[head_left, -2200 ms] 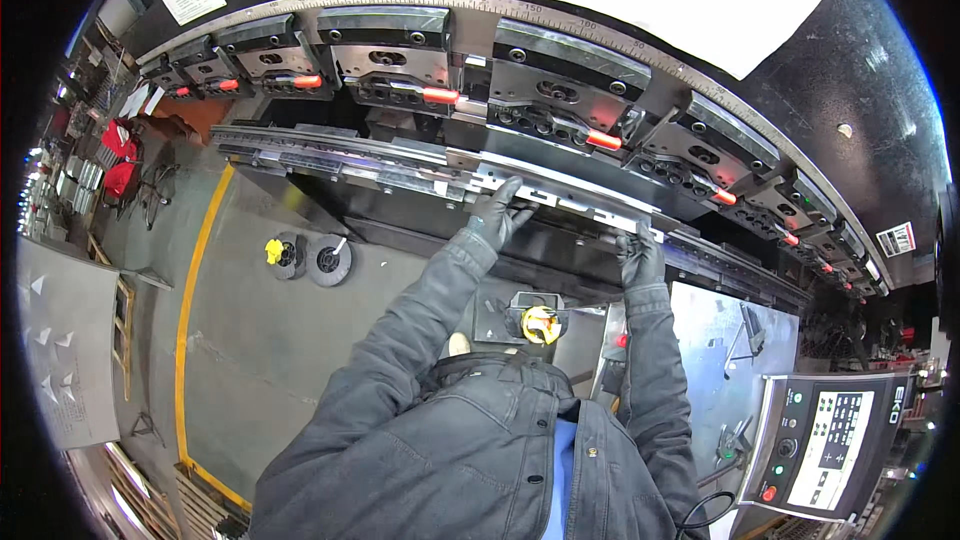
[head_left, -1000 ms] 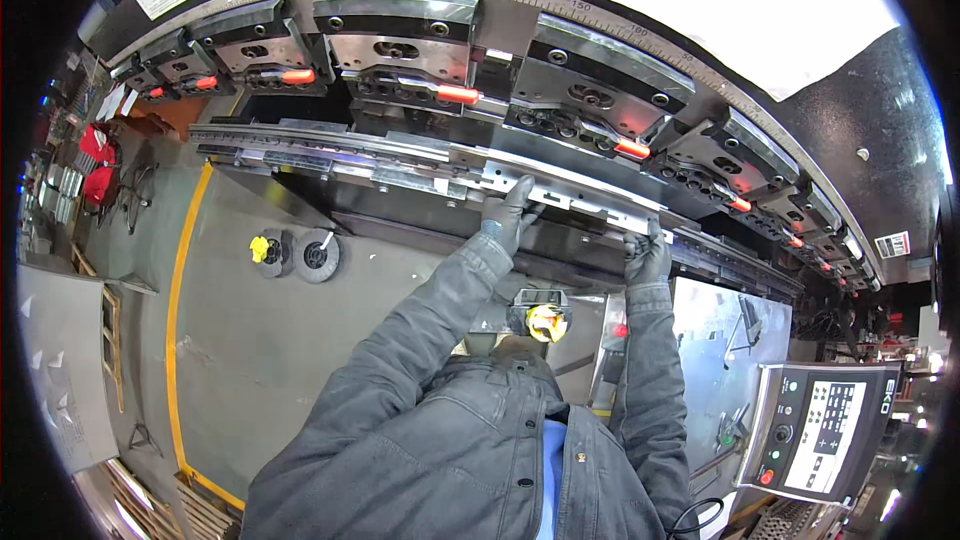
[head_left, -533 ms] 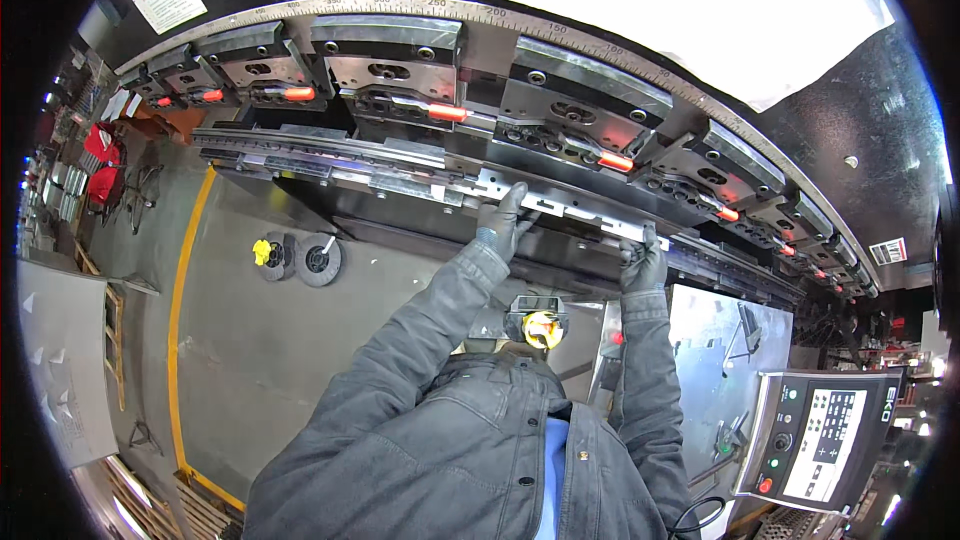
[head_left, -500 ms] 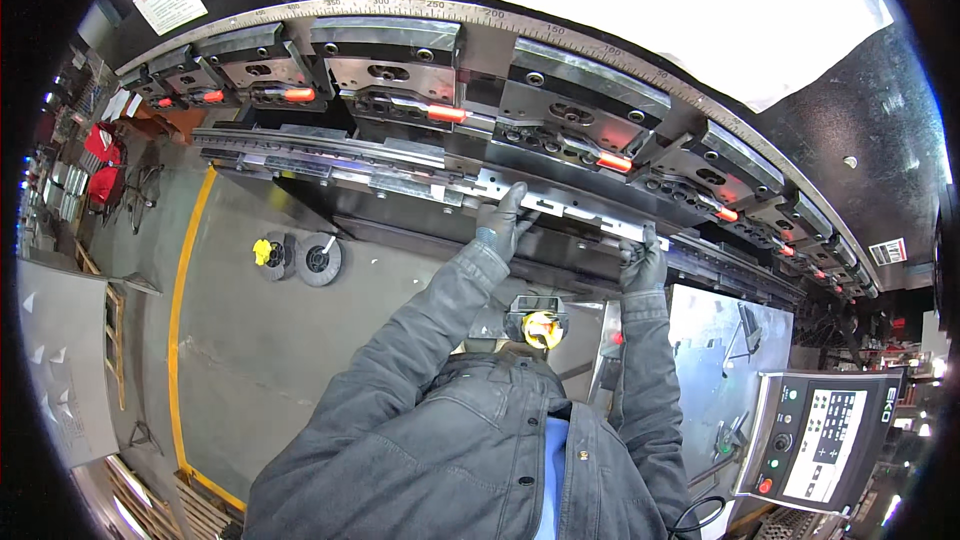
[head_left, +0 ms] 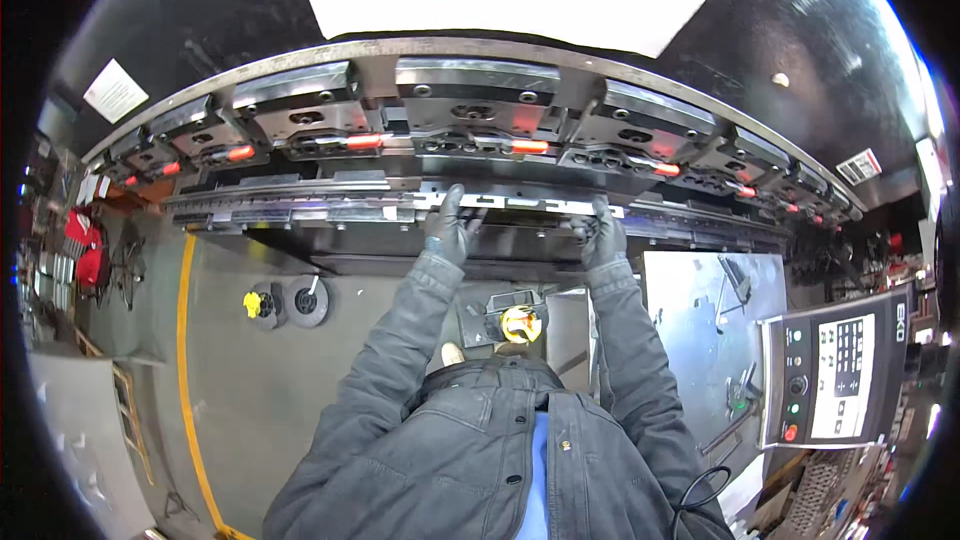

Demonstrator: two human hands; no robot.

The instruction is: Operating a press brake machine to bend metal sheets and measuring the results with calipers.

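Observation:
A long, narrow bright metal strip [head_left: 520, 203] with cutouts along it lies level at the lower die rail [head_left: 330, 210] of a press brake. My left hand [head_left: 453, 230], in a dark glove, grips the strip close to its left end, with the thumb side over its face. Gloved as well, my right hand [head_left: 603, 235] is closed on the strip near the right end. Above and behind it hangs the row of upper tool clamps [head_left: 475, 90] with red-orange levers. The fingers beneath the strip are partly hidden.
At right stands a grey table [head_left: 690, 290] with tools on it, beside a control panel [head_left: 835, 370]. A foot pedal [head_left: 520, 325] with a yellow part sits on the floor near my feet. Round dark discs [head_left: 306, 302] lie left of it. A yellow floor line [head_left: 186, 360] runs farther left.
The view has turned, so the machine and strip now look nearly level rather than sloping down to the right. Both hands keep hold of the strip near its ends.

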